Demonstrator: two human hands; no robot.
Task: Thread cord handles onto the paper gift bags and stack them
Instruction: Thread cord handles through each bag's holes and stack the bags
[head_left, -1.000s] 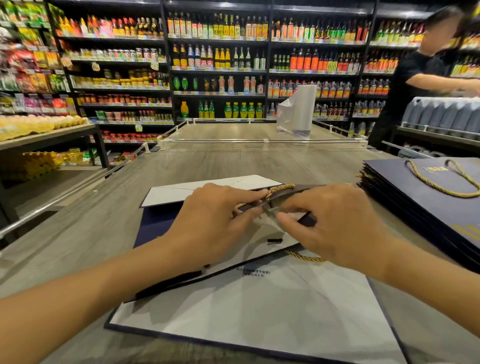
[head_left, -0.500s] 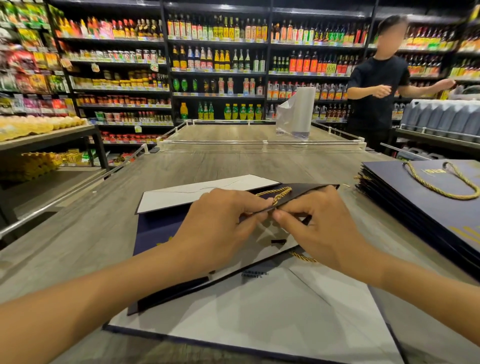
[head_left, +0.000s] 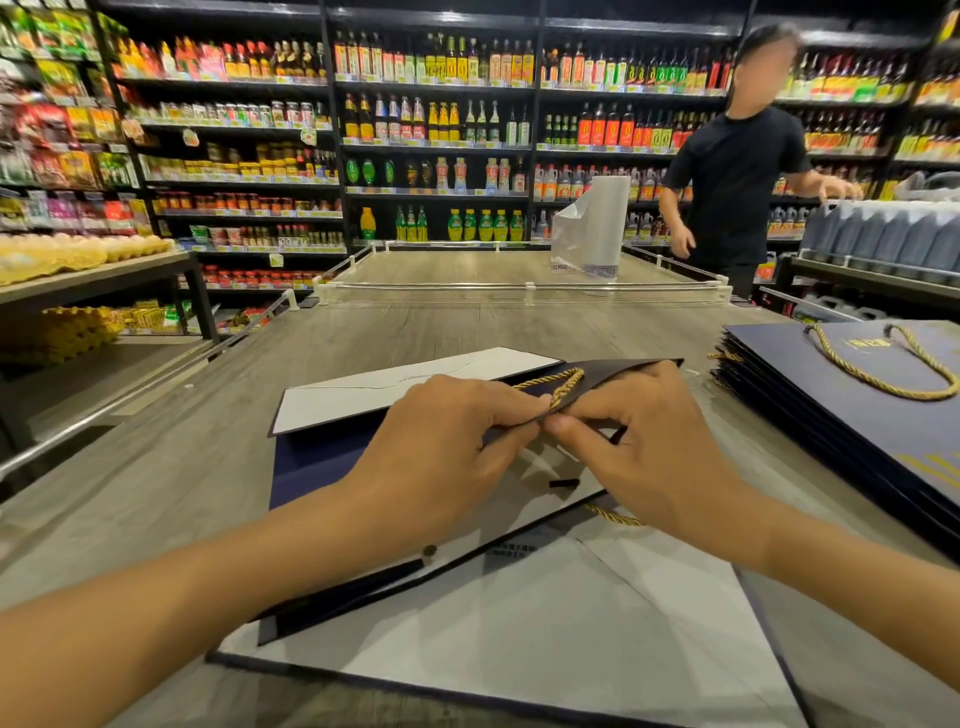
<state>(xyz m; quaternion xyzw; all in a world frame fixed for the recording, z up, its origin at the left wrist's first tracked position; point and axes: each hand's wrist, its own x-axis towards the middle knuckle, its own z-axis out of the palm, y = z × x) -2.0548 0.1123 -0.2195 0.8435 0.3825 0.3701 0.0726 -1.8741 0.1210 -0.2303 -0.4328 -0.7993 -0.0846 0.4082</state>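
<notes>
Grey wood-grain table (head_left: 467, 327), gold cord (head_left: 558, 387) pinched closed in left grip (head_left: 441, 457) and right grip (head_left: 649, 457) over navy bag (head_left: 322, 457), bag stack (head_left: 857, 415) at right edge, stocked shelves (head_left: 431, 130) behind.

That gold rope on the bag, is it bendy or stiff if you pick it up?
Probably bendy: the gold rope curls in a tight loop where the left hand and right hand pinch it. It likely hangs limp, like the handle lying curved on the stack of bags. Its twisted surface probably grips well.

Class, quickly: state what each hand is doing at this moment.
Left hand: closed, pinching the gold cord at the bag's top edge.
Right hand: closed, pinching the same cord against that edge.
</notes>
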